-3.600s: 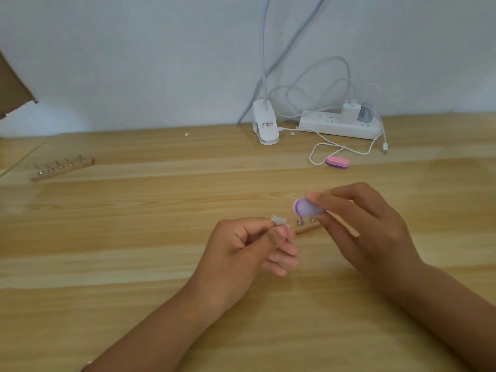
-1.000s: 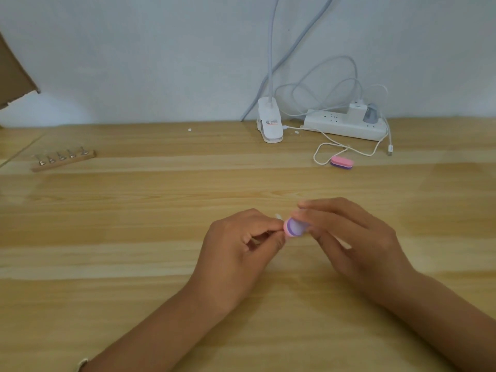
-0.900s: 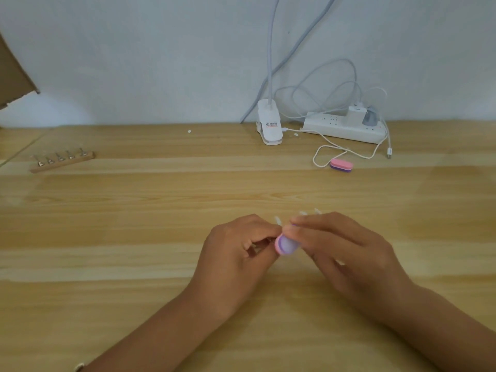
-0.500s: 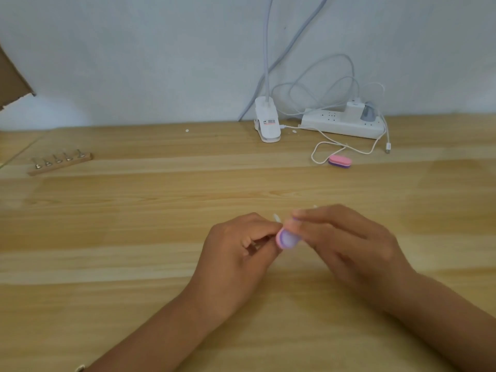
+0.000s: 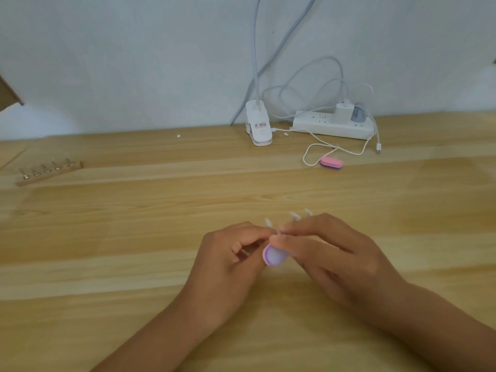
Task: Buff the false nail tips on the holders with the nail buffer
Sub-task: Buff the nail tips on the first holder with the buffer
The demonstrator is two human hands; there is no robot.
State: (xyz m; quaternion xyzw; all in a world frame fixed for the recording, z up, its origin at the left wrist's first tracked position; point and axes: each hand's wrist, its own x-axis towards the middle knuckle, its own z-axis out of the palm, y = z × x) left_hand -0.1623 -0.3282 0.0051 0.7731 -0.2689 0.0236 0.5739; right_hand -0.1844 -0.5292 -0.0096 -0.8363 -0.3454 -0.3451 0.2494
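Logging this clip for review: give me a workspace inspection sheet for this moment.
Surface: wooden table, with white specks near the back edge.
Job's things: nail buffer in the right hand; three false nail tips stick up behind the fingers, their holder mostly hidden; second holder strip far left.
Clutter: spare buffer.
Grippers: left hand pinches the holder; right hand grips the nail buffer.
Cables: white cable looped before power strip; lamp clip beside it.
Surroundings: white wall; cardboard at left edge.
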